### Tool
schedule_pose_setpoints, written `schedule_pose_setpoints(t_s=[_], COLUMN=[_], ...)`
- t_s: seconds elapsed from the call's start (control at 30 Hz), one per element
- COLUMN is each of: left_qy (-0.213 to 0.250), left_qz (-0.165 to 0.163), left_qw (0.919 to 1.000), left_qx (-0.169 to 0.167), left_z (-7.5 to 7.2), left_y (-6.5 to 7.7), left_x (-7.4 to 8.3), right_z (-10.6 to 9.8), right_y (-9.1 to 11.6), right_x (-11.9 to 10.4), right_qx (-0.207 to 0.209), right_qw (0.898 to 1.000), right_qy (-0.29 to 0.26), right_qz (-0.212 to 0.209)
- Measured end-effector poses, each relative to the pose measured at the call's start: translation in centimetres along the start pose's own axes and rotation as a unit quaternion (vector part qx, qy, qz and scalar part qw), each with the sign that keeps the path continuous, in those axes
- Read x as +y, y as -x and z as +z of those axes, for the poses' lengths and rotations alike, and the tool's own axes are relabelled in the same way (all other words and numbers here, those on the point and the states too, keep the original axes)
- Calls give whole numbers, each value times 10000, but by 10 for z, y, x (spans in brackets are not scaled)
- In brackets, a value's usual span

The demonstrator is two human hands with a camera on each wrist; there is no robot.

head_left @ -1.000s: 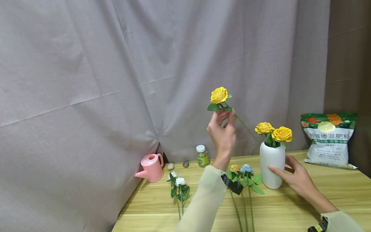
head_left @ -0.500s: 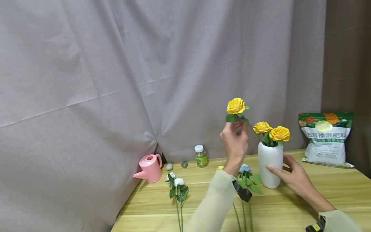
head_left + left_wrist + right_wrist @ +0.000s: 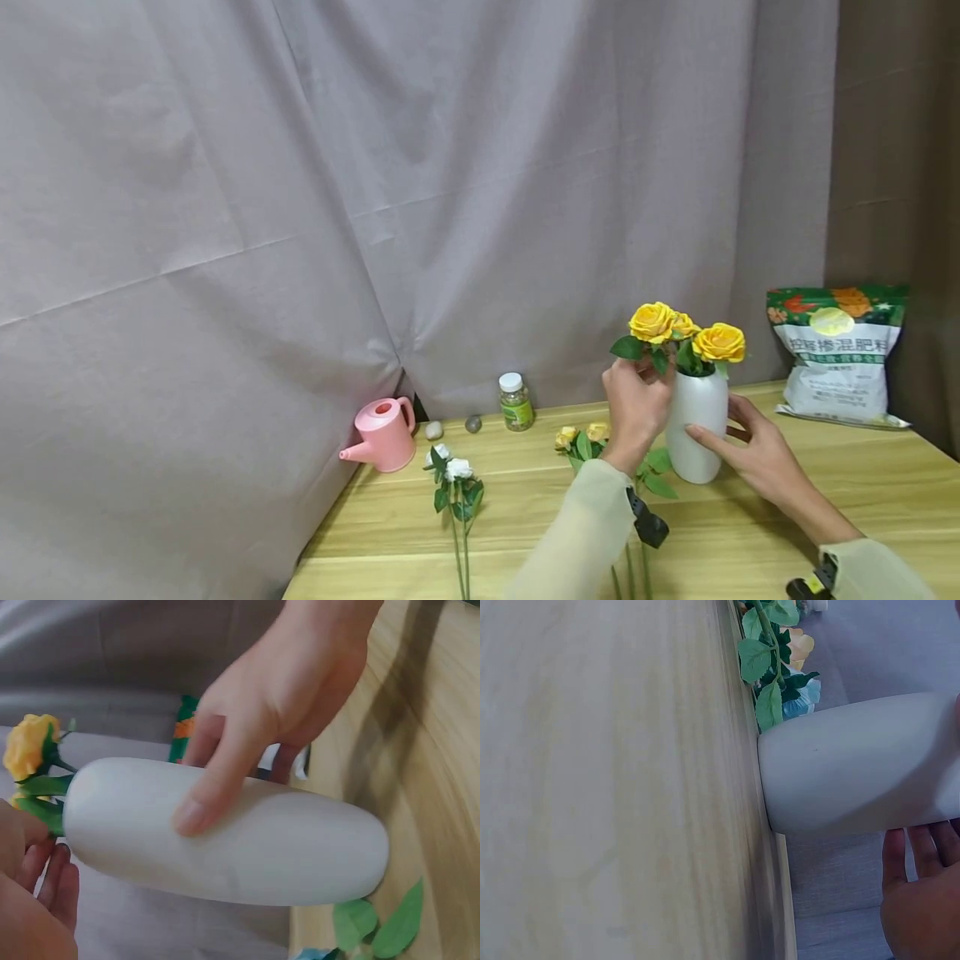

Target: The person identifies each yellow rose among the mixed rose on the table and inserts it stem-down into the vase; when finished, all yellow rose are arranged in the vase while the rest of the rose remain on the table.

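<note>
My left hand (image 3: 637,408) pinches a yellow rose (image 3: 652,322) just beneath its bloom and leaves, beside the mouth of a white vase (image 3: 702,417). Its lower stem is hidden, so I cannot tell how far it sits inside. Two other yellow roses, one in front (image 3: 718,342) and one partly covered, stand in the vase. My right hand (image 3: 772,458) grips the vase's side. In the left wrist view the thumb of the right hand (image 3: 277,697) lies along the vase (image 3: 225,840). Fingers of that hand also touch the vase (image 3: 855,765) in the right wrist view.
White roses (image 3: 459,470) and yellow flowers (image 3: 597,432) lie on the wooden table (image 3: 390,533); a blue flower (image 3: 802,694) shows near the vase. Behind are a pink watering can (image 3: 386,435), pebbles (image 3: 433,430), a lidded jar (image 3: 516,404) and a fertilizer bag (image 3: 838,358).
My left hand has brought the yellow rose rightward and down, from well left of the vase to its mouth, next to the other roses. The right hand has kept its grip on the vase.
</note>
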State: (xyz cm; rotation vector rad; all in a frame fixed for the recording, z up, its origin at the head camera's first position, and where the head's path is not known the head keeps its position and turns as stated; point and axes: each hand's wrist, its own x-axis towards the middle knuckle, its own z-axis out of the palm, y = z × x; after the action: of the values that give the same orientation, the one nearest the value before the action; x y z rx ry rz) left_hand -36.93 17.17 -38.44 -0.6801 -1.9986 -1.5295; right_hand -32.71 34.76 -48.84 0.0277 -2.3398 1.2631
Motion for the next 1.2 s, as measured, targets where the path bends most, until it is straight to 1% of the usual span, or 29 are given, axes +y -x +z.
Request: schedule_pose_setpoints(t_s=[0.07, 0.13, 0.23, 0.47, 0.53, 0.6, 0.73, 0.83, 0.93, 1.1, 1.2], left_qy=[-107, -212, -241, 250, 269, 210, -22, -183, -242, -404, -514], left_qz=[-123, -156, -61, -43, -34, -47, -297, -490, -557, -529, -332], left_qw=[9998, 9996, 9996, 9992, 9992, 9994, 9995, 9986, 9981, 9975, 9974], left_qx=[-81, -131, -127, 301, 307, 265, 76, -58, -143, -248, -389], left_z=[3, 4, 3, -7, -8, -7, -3, 1, 4, 4, 3], left_y=[1, 1, -1, -9, -12, -14, -10, -6, -5, -9, -14], left_x=[-1, -3, -6, -13, -13, -11, -10, -13, -16, -19, -19], right_z=[1, 2, 3, 4, 3, 1, 0, -1, 0, -1, -1], right_y=[0, 0, -1, -3, -3, -3, -2, 0, 1, 2, 3], right_x=[-1, -2, -4, -7, -6, -5, -2, 0, 1, -1, -2], right_qx=[-9, -22, -9, 40, 62, 79, 74, 55, 82, 75, 70], right_qw=[10000, 9999, 9997, 9995, 9996, 9997, 9999, 9999, 9999, 9998, 9998], right_qy=[-12, -43, -85, -96, -87, -60, -34, -11, -33, -11, -11], right_qz=[-60, -144, -235, -296, -252, -221, -113, -108, -132, -175, -187])
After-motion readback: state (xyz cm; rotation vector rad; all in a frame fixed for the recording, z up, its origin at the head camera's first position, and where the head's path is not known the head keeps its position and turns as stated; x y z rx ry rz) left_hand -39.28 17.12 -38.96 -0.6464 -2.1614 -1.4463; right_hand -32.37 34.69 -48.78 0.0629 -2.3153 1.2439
